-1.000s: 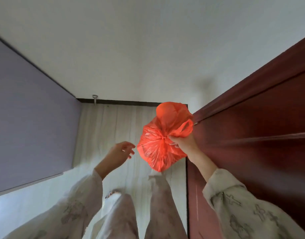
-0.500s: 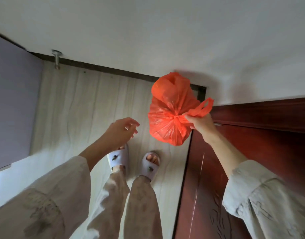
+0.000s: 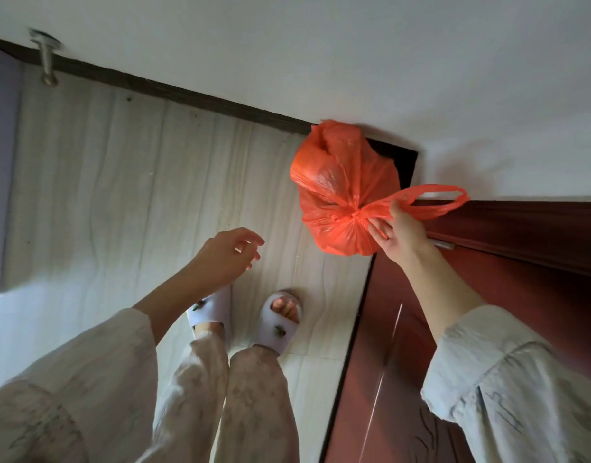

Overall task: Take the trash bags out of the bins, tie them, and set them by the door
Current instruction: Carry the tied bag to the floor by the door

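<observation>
A tied orange trash bag [image 3: 340,192] hangs in the corner where the white wall meets the dark red door [image 3: 508,295]. My right hand [image 3: 401,228] grips it at the knot, with one handle loop trailing off to the right. Whether the bag's bottom touches the floor is not clear. My left hand [image 3: 227,255] hovers to the left of the bag, fingers loosely curled and holding nothing.
Pale wood-grain floor [image 3: 137,182] stretches ahead to a dark skirting board [image 3: 187,93]. A metal doorstop [image 3: 46,61] stands at the far left by a purple-grey panel [image 3: 0,162]. My feet in white slippers [image 3: 247,315] stand beside the door.
The view has tilted down toward the floor and my feet. My right hand has carried the bag lower and further into the corner by the door. The left hand stays empty.
</observation>
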The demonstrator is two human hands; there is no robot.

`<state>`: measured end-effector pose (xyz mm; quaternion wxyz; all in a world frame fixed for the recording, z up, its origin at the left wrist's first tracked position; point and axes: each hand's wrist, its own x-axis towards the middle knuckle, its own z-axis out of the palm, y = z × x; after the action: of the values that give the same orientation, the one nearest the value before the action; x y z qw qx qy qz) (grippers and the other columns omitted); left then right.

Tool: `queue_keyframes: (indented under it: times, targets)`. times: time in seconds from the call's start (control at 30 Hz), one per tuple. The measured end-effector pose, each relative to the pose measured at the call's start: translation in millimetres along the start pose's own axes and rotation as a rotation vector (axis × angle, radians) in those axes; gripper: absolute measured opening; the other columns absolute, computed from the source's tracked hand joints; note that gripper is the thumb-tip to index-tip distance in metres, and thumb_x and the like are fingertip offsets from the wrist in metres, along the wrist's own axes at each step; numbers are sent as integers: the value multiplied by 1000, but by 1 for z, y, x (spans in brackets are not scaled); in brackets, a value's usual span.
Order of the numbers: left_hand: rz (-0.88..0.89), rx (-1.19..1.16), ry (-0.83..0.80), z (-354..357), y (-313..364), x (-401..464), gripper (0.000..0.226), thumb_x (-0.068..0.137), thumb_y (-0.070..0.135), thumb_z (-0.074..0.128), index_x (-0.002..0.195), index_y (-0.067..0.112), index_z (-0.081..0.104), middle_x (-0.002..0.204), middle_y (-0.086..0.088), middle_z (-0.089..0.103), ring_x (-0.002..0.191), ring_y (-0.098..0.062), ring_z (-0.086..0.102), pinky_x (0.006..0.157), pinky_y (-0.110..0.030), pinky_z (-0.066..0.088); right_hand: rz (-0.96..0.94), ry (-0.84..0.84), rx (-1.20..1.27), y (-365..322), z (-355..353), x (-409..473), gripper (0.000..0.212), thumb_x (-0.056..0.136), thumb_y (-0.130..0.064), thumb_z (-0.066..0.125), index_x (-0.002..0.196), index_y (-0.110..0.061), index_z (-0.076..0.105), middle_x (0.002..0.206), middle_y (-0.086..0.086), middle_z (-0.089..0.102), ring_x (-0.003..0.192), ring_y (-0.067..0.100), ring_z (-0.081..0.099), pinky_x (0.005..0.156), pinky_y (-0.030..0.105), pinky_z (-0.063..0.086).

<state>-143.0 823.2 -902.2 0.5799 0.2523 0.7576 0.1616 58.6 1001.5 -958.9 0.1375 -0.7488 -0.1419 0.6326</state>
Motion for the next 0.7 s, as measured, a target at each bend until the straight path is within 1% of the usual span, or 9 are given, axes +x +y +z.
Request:
queue_keyframes:
  times: [0.1,0.2,0.23,0.33,0.43,0.5,0.53,0.6,0.7]
  targets:
    - [-16,-36,3,-5,7,-16,17,91,15,43,96,23,57,78,10,62,67,-9,61,59,-22,44,43,-50,77,-6,2,-23,47,96,-34,44,132,-4,45,135,15,52,123,26,53,84,33,49]
    - [-46,-56,1,-11,17,-42,19,91,15,44,100,20,60,83,1,66,77,-18,65,76,-31,51,55,-80,77,-18,1,-63,37,98,-26,41,128,-4,46,139,17,48,128,28,48,91,37,45]
    - [-51,-43,-3,-13,20,-52,20,91,15,44,102,18,60,85,-2,67,80,-21,65,77,-31,51,59,-94,52,-22,-1,-81,35,98,-21,41,127,-4,46,140,17,46,129,28,46,94,37,43]
    - [-83,-43,-18,-17,32,-89,20,92,17,43,102,16,60,87,-2,66,78,-20,63,58,-19,42,78,-134,-147,-27,-5,-139,39,98,-16,38,133,-1,42,142,17,44,131,29,43,102,38,39]
    - [-105,-95,7,-27,42,-135,20,91,16,45,102,13,61,84,-2,65,75,-20,62,60,-20,42,71,-204,-443,-29,-10,-204,38,98,-16,37,132,1,44,138,19,49,122,30,51,106,38,37]
    - [-119,-188,55,-39,49,-171,22,90,14,47,105,7,62,82,-4,65,70,-20,61,66,-25,45,36,-257,-530,-31,-12,-255,35,98,-14,38,128,0,49,121,21,58,93,23,61,99,36,42]
    - [-118,-239,82,-44,53,-191,23,90,13,47,105,5,62,82,-5,66,68,-20,60,68,-28,46,-5,-274,-562,-31,-13,-280,31,97,-14,39,122,-2,53,106,18,63,80,16,59,92,34,46]
    - [-104,-334,144,-57,61,-233,22,90,11,45,104,5,61,86,-9,66,69,-21,59,70,-30,46,-87,-310,-638,-29,-14,-333,21,95,-14,41,109,-8,56,83,7,62,71,11,57,77,26,48]
    - [-82,-471,238,-76,64,-301,22,92,9,42,104,7,60,84,-8,63,69,-20,58,68,-28,46,-180,-416,-734,-20,-13,-409,22,97,-15,38,101,-9,58,78,3,62,70,12,59,63,21,44]
